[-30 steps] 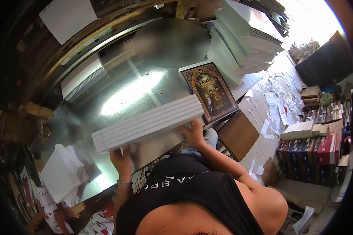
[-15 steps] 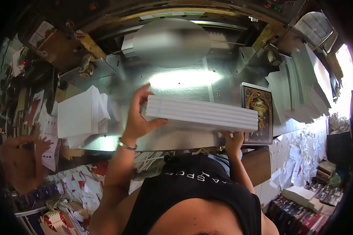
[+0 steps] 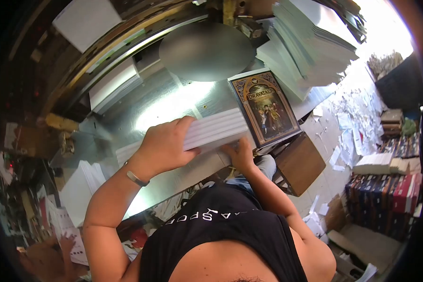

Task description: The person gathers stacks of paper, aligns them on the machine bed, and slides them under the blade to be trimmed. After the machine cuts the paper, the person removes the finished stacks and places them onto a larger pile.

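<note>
A long stack of white paper blocks (image 3: 218, 126) lies at a slant over the metal table (image 3: 122, 127), with lines between its layers. My left hand (image 3: 167, 143) is closed over its middle, thumb on the near side and fingers over the top; it covers part of the stack. At the stack's right end, my right hand (image 3: 242, 155) has thumb and forefinger apart, their tips by its lower near edge. Whether they press on it is hard to tell. Just beyond that end lies a book with an ornate cover reading "Dravatal" (image 3: 268, 108).
Tall leaning paper stacks (image 3: 305, 51) stand at the back right. More white paper (image 3: 80, 188) sits on the table's left. A wooden board (image 3: 298, 164) juts out below the book. Scraps litter the floor (image 3: 333, 122) near piled books (image 3: 383, 192). Another person's hand (image 3: 66, 242) shows lower left.
My view has swung to the right. My left hand has shifted from the stack's left end to its middle. The right hand stays by the right end.
</note>
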Demonstrator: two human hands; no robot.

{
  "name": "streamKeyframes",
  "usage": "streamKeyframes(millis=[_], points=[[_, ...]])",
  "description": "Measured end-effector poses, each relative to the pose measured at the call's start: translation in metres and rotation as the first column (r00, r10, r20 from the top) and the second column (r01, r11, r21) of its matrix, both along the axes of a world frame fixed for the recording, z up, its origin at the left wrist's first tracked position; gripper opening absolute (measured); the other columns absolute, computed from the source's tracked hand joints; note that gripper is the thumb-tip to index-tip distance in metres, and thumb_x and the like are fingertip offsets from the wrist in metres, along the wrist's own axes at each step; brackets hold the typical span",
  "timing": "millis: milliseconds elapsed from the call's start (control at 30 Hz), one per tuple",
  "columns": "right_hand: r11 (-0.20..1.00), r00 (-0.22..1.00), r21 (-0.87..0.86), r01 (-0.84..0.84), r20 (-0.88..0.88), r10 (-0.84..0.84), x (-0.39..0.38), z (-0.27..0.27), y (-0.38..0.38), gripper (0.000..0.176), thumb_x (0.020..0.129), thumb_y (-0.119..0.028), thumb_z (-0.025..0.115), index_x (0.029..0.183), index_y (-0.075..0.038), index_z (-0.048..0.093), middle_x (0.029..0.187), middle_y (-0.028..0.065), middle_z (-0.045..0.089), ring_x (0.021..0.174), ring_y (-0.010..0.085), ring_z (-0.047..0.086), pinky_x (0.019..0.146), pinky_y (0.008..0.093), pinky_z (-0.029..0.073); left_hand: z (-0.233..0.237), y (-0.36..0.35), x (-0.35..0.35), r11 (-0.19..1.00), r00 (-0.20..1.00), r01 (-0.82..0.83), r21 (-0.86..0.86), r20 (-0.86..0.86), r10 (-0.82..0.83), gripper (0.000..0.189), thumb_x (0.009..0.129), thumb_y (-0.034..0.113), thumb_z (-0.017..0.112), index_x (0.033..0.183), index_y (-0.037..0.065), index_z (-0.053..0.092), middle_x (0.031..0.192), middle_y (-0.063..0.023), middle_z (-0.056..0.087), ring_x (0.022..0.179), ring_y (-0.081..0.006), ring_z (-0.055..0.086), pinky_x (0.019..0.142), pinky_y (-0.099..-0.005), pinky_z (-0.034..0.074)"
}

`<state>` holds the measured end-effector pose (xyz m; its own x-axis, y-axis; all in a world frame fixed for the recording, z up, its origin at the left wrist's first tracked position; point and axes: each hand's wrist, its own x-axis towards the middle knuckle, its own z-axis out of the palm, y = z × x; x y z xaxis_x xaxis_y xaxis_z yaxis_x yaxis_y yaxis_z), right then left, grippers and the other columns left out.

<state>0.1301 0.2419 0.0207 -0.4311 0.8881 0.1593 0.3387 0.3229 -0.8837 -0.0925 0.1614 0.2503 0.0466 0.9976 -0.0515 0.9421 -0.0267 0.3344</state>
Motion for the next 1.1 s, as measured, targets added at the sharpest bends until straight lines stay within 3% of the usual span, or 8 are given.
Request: streamKeyframes(millis=[233,433,533,633,700,800,1067,1100], points=[[0.998,0.993,0.006,-0.060,-0.098,0.060,0.000,0.017,0.002,0.072,0.082,-0.013,0.082,0.145,-0.005,0.049,0.139,0.0217,0.057,0.127,0.0443,0.055,0.104,0.0454,0.047,-0.002,0.004,0.002,1.000,1.000,-0.007,0.013,-0.011,0.007,0.053,0.072,0.032,0.087,0.114,0.007,0.064,0.092,-0.0170,0.073,0.083,-0.0389,0.071,0.072,-0.0447,0.056],[0.986,0.966,-0.063,-0.155,-0.220,0.138,0.011,-0.013,0.021,0.069,0.068,-0.015,0.092,0.128,-0.003,0.062,0.113,0.0128,0.069,0.108,0.0259,0.067,0.098,0.0363,0.050,0.005,-0.014,0.007,0.998,1.000,0.017,0.061,0.002,-0.017,0.054,0.072,0.033,0.089,0.113,0.005,0.067,0.093,-0.0174,0.073,0.082,-0.0382,0.072,0.072,-0.0432,0.057],[0.880,0.862,-0.398,-0.259,-0.505,0.026,0.025,-0.011,0.020,0.093,0.061,-0.016,0.096,0.142,-0.002,0.052,0.121,0.0098,0.068,0.118,0.0260,0.063,0.104,0.0376,0.048,0.024,-0.029,0.007,0.992,0.998,0.008,0.127,0.066,-0.016,0.057,0.073,0.032,0.090,0.116,0.003,0.067,0.092,-0.0183,0.073,0.081,-0.0374,0.072,0.073,-0.0411,0.058],[0.789,0.431,-0.449,-0.419,-0.864,-0.262,0.014,0.010,0.000,0.102,0.059,-0.022,0.099,0.146,-0.001,0.048,0.127,0.0112,0.066,0.124,0.0272,0.060,0.106,0.0389,0.046,0.053,-0.035,0.001,0.991,0.931,-0.131,0.013,0.345,0.119,0.054,0.077,0.027,0.091,0.117,0.001,0.067,0.094,-0.0133,0.074,0.083,-0.0209,0.072,0.076,-0.0325,0.057],[0.622,0.462,-0.484,-0.616,-0.861,-0.213,0.016,-0.010,-0.019,0.098,0.063,-0.025,0.099,0.143,0.001,0.049,0.132,0.0112,0.063,0.126,0.0253,0.058,0.107,0.0401,0.045,0.059,-0.033,-0.013,0.982,0.844,-0.185,-0.033,0.507,0.176,0.050,0.079,0.021,0.090,0.118,-0.002,0.067,0.096,-0.0094,0.073,0.086,-0.0114,0.067,0.077,-0.0278,0.054],[0.392,0.531,-0.539,-0.745,-0.836,-0.141,0.013,-0.008,-0.041,0.086,0.070,-0.016,0.094,0.142,0.002,0.050,0.131,0.0109,0.064,0.124,0.0245,0.059,0.107,0.0404,0.045,0.045,-0.021,-0.031,0.956,0.609,-0.263,-0.132,0.745,0.271,0.051,0.081,0.019,0.089,0.120,-0.004,0.066,0.103,-0.0093,0.073,0.089,-0.0130,0.068,0.080,-0.0290,0.055],[0.518,0.764,-0.711,-0.475,-0.626,-0.158,-0.004,0.007,-0.047,0.047,0.088,-0.004,0.079,0.127,0.003,0.054,0.109,0.0099,0.070,0.101,0.0204,0.069,0.089,0.0367,0.057,-0.081,0.018,-0.096,0.849,0.204,-0.197,-0.491,0.826,0.525,0.050,0.087,0.022,0.082,0.124,-0.006,0.062,0.111,-0.0140,0.071,0.092,-0.0171,0.071,0.079,-0.0280,0.058],[0.482,0.786,-0.751,-0.450,-0.590,-0.186,-0.002,0.001,-0.047,0.043,0.089,-0.003,0.077,0.125,0.004,0.055,0.108,0.0111,0.070,0.100,0.0216,0.070,0.088,0.0378,0.057,-0.108,0.022,-0.104,0.842,0.284,-0.242,-0.482,0.795,0.537,0.054,0.089,0.027,0.080,0.128,-0.005,0.059,0.111,-0.0165,0.071,0.093,-0.0192,0.072,0.080,-0.0288,0.058]])
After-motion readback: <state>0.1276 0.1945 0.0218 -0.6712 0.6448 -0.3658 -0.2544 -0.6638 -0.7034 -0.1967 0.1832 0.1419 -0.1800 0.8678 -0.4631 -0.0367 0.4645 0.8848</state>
